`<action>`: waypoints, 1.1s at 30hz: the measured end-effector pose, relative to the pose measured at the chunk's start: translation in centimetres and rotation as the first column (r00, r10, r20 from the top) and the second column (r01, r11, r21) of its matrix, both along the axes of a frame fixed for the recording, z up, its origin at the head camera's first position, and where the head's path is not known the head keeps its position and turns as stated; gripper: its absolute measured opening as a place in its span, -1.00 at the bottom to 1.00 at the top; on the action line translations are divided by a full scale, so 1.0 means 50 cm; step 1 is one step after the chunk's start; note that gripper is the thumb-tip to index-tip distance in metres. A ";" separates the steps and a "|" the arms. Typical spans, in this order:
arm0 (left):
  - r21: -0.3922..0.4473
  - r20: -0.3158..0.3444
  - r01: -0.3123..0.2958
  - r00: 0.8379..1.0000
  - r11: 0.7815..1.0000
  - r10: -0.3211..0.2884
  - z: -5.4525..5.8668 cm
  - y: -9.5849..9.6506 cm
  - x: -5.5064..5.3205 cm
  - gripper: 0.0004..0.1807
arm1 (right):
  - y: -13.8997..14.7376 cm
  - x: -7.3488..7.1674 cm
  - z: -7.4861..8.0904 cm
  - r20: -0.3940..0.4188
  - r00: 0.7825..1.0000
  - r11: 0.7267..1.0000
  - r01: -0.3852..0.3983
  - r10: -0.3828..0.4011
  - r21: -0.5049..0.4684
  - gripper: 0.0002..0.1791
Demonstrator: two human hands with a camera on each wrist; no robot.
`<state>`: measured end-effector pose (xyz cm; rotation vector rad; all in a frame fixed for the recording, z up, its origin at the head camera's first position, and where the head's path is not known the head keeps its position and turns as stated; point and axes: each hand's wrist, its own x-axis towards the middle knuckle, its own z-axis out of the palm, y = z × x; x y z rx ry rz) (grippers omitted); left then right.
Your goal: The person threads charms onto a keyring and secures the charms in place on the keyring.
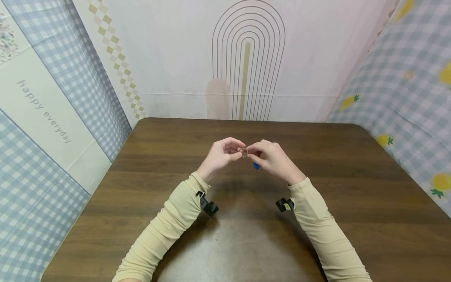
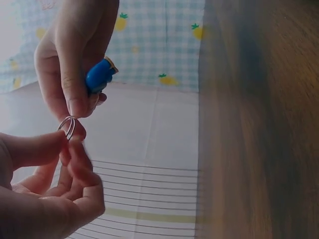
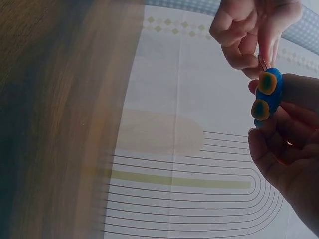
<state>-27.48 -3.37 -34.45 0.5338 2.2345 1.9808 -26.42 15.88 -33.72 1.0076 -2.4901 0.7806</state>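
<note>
Above the table, both hands meet at a small metal key ring [image 1: 244,152]. My left hand [image 1: 222,154] pinches one side of the ring between thumb and fingertips. My right hand [image 1: 269,156] pinches its opposite edge, with thumb and forefinger close together in the left wrist view. A small blue charm [image 2: 99,74] shows beside the right fingers, below them in the head view. Seen from the right wrist, the charm bears two rounded orange parts with dark green centres and covers the right fingertips. Whether it is joined to the ring is hidden.
A dark brown wooden table [image 1: 169,156] lies under both arms. Black wrist cameras are strapped over the cream sleeves [image 1: 183,207]. A white cloth with arched lines [image 1: 176,58] hangs behind the far edge; checked cloths [image 1: 398,102] hang at both sides.
</note>
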 end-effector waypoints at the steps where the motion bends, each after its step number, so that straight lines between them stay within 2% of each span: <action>1: -0.020 -0.008 -0.005 1.000 1.000 0.005 0.000 0.000 0.000 -0.76 | 0.000 0.000 0.000 0.001 1.000 1.000 0.000 0.000 0.004 -0.85; 4: -0.069 -0.039 -0.031 0.999 0.997 0.028 -0.001 0.002 0.001 -0.78 | 0.001 -0.001 -0.001 -0.001 1.000 1.000 -0.003 0.003 0.006 -0.84; 9: -0.086 -0.054 -0.062 0.997 0.994 0.058 0.001 0.003 0.002 -0.80 | 0.001 -0.002 -0.001 -0.002 1.000 1.000 -0.014 0.014 -0.001 -0.85; 19: -0.079 -0.060 -0.034 0.998 0.996 0.029 -0.002 0.005 -0.001 -0.84 | 0.003 -0.004 -0.002 -0.006 0.998 0.998 -0.057 0.057 -0.002 -0.89; 22: -0.078 -0.051 -0.021 0.999 0.997 0.017 -0.004 0.006 -0.003 -0.84 | 0.004 -0.007 -0.003 -0.026 0.998 0.998 -0.059 0.060 0.005 -0.89; 27: -0.035 0.009 0.004 1.000 0.999 -0.004 0.001 0.008 0.000 -0.73 | 0.002 -0.006 -0.003 -0.019 0.999 0.999 -0.035 0.035 0.007 -0.89; 29: -0.013 0.025 -0.007 1.000 1.000 0.008 0.003 0.009 0.002 -0.66 | 0.001 -0.005 -0.002 -0.009 1.000 1.000 -0.020 0.020 0.001 -0.88; 33: 0.015 0.014 -0.062 0.998 0.998 0.062 0.000 0.011 0.003 -0.64 | -0.001 -0.003 -0.001 -0.001 1.000 1.000 -0.003 0.002 -0.015 -0.85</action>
